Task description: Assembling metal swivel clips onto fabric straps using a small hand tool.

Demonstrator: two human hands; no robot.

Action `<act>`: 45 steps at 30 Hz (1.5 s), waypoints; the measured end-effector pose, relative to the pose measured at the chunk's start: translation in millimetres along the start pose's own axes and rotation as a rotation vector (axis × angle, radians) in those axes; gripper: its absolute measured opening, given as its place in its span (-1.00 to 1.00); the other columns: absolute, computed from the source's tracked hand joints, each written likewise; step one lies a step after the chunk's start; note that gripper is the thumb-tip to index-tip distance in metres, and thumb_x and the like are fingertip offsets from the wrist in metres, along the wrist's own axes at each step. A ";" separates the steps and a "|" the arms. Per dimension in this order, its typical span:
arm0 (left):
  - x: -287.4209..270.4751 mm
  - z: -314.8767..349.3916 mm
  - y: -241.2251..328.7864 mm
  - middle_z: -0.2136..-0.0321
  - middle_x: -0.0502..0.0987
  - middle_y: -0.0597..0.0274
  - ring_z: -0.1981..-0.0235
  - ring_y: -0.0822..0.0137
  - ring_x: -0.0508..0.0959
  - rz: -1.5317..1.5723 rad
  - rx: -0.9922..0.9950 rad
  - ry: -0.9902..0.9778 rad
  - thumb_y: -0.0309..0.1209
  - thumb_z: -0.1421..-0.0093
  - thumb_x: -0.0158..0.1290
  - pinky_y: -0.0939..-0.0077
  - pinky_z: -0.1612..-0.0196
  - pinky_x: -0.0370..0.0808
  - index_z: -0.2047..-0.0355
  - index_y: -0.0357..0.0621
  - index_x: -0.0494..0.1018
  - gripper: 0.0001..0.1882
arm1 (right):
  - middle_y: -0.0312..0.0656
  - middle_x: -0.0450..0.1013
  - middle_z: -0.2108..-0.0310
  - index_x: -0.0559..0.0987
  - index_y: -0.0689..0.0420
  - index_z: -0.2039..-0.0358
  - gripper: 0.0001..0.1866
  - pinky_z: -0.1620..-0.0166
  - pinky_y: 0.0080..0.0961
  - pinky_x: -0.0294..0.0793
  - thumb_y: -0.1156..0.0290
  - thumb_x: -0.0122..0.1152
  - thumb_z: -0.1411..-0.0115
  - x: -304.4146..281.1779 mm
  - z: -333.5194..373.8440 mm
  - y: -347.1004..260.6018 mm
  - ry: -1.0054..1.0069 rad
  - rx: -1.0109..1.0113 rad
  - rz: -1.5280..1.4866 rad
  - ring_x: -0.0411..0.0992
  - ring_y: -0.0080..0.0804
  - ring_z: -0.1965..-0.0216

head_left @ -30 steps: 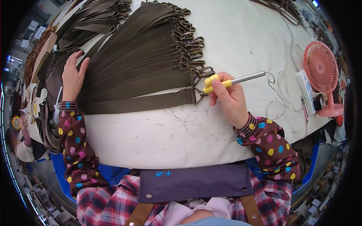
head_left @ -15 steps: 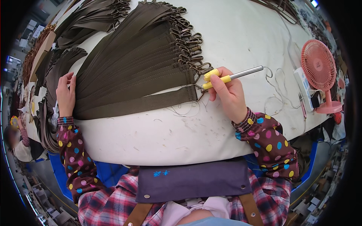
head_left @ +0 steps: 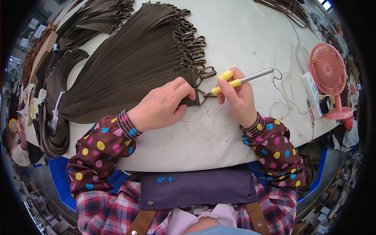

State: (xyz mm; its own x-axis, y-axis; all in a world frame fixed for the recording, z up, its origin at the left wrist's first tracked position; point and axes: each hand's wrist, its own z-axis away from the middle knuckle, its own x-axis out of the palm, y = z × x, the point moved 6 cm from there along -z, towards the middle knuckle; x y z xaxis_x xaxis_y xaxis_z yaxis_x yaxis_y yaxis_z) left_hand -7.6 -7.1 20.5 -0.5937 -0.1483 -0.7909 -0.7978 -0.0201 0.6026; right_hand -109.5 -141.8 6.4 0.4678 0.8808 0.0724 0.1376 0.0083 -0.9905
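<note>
A wide fan of dark olive webbing straps (head_left: 129,66) covers the table, with bronze swivel hooks (head_left: 192,43) lined along the right ends. My left hand (head_left: 162,103) lies over the nearest strap by its hook end, fingers bent and thumb at the lower edge, gripping it. In my right hand (head_left: 239,100) is a corded pen-shaped tool (head_left: 253,76) with a yellow grip and a metal barrel, much like a soldering iron. Its thin tip points left, at the metal ring (head_left: 203,98) of that strap. A yellow cover (head_left: 226,75) wraps one right finger.
A pink desk fan (head_left: 329,70) and a white power strip (head_left: 311,92) stand at the right, with loose wire near them. Another strap bundle (head_left: 94,17) lies far left; a tied bundle (head_left: 53,125) hangs over the left edge. Brown strips (head_left: 288,9) lie at the back.
My left hand has moved right, from the left side of the straps to the nearest strap's hook end. That strap now lies closer to the others. My right hand stays almost still.
</note>
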 end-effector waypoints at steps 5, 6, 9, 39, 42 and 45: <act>6.9 0.6 3.4 0.27 0.36 0.18 0.43 0.27 0.49 -0.028 0.023 0.112 -0.59 0.07 0.13 0.47 0.39 0.48 0.30 -0.16 0.32 -0.69 | -0.32 0.39 0.52 0.34 0.16 0.35 -0.82 0.50 -0.76 0.30 0.33 0.06 -0.27 -6.0 -1.3 -1.7 0.030 0.020 -0.022 0.29 -0.71 0.58; 6.2 0.4 2.8 0.27 0.37 0.19 0.45 0.30 0.49 -0.025 0.005 0.137 -0.58 0.08 0.16 0.49 0.41 0.48 0.31 -0.15 0.32 -0.68 | -0.32 0.39 0.52 0.34 0.16 0.35 -0.82 0.50 -0.76 0.30 0.33 0.06 -0.27 -6.4 -2.0 -1.3 0.030 0.022 -0.027 0.29 -0.71 0.58; 6.5 -2.1 -1.3 0.27 0.39 0.24 0.51 0.36 0.48 -0.011 -0.016 0.124 -0.53 0.07 0.21 0.53 0.45 0.46 0.31 -0.13 0.33 -0.67 | -0.29 0.38 0.47 0.34 0.17 0.33 -0.79 0.50 -0.72 0.34 0.28 0.03 -0.29 -5.4 -3.6 0.5 0.001 0.028 0.008 0.32 -0.67 0.55; 11.9 -4.2 -7.6 0.43 0.38 0.34 0.56 0.48 0.42 0.247 -0.059 0.046 -0.48 -0.06 0.18 0.61 0.49 0.39 0.39 -0.10 0.44 -0.87 | -0.34 0.36 0.49 0.35 0.13 0.35 -0.85 0.49 -0.75 0.29 0.34 0.04 -0.26 -1.0 3.7 4.9 0.009 0.083 -0.029 0.27 -0.71 0.53; 2.7 2.1 -12.8 0.43 0.38 0.33 0.54 0.54 0.38 0.400 -0.151 0.059 -0.54 -0.09 0.14 0.66 0.49 0.36 0.38 -0.16 0.43 -0.89 | -0.34 0.38 0.52 0.36 0.15 0.34 -0.86 0.48 -0.74 0.28 0.36 0.07 -0.25 5.3 4.4 3.6 -0.058 0.037 0.008 0.26 -0.73 0.55; 6.0 2.9 -19.9 0.45 0.42 0.34 0.51 0.58 0.38 0.381 -0.110 0.094 -0.58 -0.11 0.11 0.70 0.50 0.33 0.37 -0.23 0.40 -0.89 | -0.33 0.40 0.51 0.37 0.17 0.34 -0.86 0.46 -0.70 0.32 0.38 0.08 -0.24 7.9 1.6 12.8 -0.070 0.003 0.055 0.33 -0.70 0.52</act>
State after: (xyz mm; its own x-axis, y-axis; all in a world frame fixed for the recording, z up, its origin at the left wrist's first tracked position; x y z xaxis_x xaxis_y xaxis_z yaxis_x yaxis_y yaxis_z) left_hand 4.4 -4.6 3.5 -0.8282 -0.2549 -0.4990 -0.5037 -0.0515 0.8623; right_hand -105.4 -134.0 -5.9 0.4124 0.9109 0.0097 0.1106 -0.0395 -0.9931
